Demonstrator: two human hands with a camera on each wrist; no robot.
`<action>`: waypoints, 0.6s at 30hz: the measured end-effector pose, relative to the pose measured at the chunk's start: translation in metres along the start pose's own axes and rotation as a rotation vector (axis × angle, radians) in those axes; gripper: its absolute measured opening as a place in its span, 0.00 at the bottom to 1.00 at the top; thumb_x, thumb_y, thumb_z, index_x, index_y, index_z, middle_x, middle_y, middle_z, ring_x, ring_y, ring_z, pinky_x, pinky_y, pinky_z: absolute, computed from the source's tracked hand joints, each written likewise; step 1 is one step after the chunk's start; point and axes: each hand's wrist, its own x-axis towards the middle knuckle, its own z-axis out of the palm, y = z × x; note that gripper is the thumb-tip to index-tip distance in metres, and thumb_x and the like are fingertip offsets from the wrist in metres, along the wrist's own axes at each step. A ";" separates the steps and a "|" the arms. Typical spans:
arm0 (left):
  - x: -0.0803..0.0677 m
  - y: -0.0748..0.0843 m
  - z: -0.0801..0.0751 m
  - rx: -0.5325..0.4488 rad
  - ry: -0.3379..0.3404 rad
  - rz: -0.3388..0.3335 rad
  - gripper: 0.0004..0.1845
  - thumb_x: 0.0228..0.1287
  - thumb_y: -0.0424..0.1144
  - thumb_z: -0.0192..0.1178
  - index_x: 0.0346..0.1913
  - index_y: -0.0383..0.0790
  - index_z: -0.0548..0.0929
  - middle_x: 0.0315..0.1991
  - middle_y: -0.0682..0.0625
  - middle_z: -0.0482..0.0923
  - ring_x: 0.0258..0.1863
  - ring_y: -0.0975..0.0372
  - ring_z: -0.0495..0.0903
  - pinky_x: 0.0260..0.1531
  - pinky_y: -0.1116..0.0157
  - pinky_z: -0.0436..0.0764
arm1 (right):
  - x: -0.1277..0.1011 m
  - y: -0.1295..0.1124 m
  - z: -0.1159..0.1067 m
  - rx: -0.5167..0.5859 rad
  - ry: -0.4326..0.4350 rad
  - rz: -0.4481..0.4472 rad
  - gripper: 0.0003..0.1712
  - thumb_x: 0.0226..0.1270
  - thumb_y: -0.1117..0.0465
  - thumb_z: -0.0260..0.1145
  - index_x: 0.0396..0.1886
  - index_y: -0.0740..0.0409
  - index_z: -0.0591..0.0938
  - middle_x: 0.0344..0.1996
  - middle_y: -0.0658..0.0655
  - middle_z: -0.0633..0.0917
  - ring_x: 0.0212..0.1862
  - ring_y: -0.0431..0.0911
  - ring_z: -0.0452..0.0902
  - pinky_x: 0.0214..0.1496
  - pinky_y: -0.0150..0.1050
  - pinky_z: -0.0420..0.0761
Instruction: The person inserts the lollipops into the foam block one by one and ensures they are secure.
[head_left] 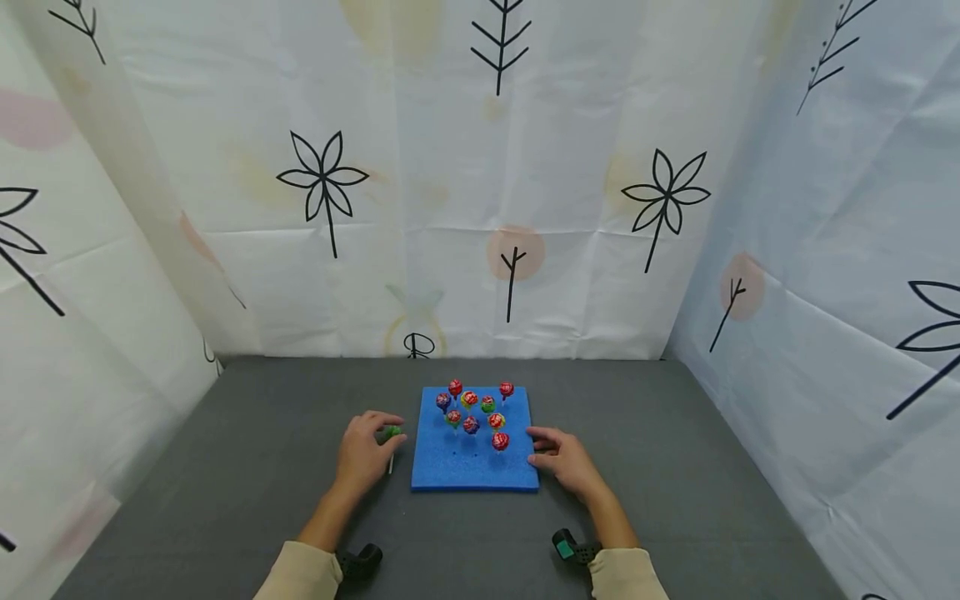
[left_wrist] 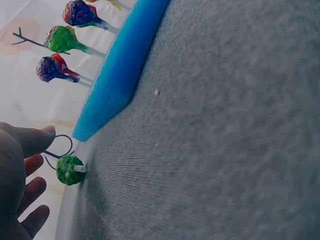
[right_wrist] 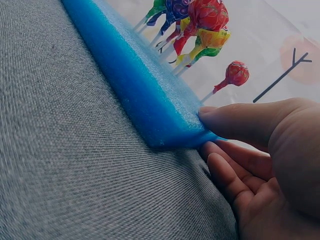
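- A blue foam pad is lying flat on the grey table, with nine wrapped lollipops standing upright in it on their sticks, clustered toward its far half.
- The left hand is resting on the table just left of the pad, its fingers loosely spread and clamping nothing.
- A green lollipop is lying on the cloth right at that hand's fingertips; the left wrist view is showing the sweet just beyond the open fingers, with a small gap between them.
- The right hand is sitting at the pad's right edge, near its front corner.
- In the right wrist view the thumb is pressing on top of the pad's corner while the other fingers are curling beneath it, so this hand is pinching the foam.
- Both hands are lying well apart, one on each side of the pad.
- A white curtain printed with black plant shapes is hanging around the table.
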 end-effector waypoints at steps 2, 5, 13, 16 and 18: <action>0.001 0.000 -0.001 0.015 -0.017 -0.018 0.12 0.53 0.36 0.74 0.41 0.42 0.87 0.41 0.47 0.81 0.42 0.51 0.76 0.42 0.49 0.75 | 0.000 0.001 0.000 -0.001 0.001 0.001 0.24 0.61 0.68 0.70 0.58 0.63 0.79 0.48 0.58 0.82 0.48 0.52 0.78 0.51 0.48 0.79; 0.002 0.001 -0.001 0.031 -0.045 -0.049 0.12 0.54 0.38 0.73 0.42 0.42 0.87 0.43 0.46 0.81 0.44 0.50 0.75 0.45 0.47 0.73 | 0.000 0.001 0.001 -0.006 0.007 0.005 0.24 0.61 0.68 0.70 0.59 0.63 0.79 0.48 0.58 0.82 0.48 0.52 0.79 0.52 0.49 0.79; 0.004 0.001 -0.001 0.123 -0.094 -0.123 0.12 0.55 0.41 0.72 0.43 0.42 0.87 0.45 0.44 0.80 0.46 0.49 0.75 0.44 0.48 0.72 | 0.001 0.000 0.001 -0.004 0.012 0.005 0.24 0.61 0.69 0.70 0.58 0.63 0.80 0.48 0.58 0.82 0.48 0.51 0.79 0.51 0.48 0.79; 0.005 0.001 -0.001 0.133 -0.110 -0.139 0.14 0.55 0.41 0.73 0.44 0.42 0.87 0.44 0.44 0.80 0.45 0.49 0.74 0.43 0.49 0.71 | 0.001 0.000 0.001 0.000 0.011 0.003 0.24 0.61 0.69 0.70 0.58 0.63 0.80 0.48 0.58 0.82 0.48 0.51 0.79 0.51 0.48 0.79; 0.006 0.001 -0.002 0.138 -0.119 -0.147 0.14 0.55 0.41 0.73 0.44 0.41 0.87 0.44 0.44 0.80 0.44 0.49 0.74 0.42 0.49 0.70 | 0.000 0.000 0.001 0.000 0.012 0.001 0.24 0.61 0.69 0.70 0.58 0.63 0.80 0.48 0.59 0.82 0.48 0.52 0.79 0.51 0.48 0.79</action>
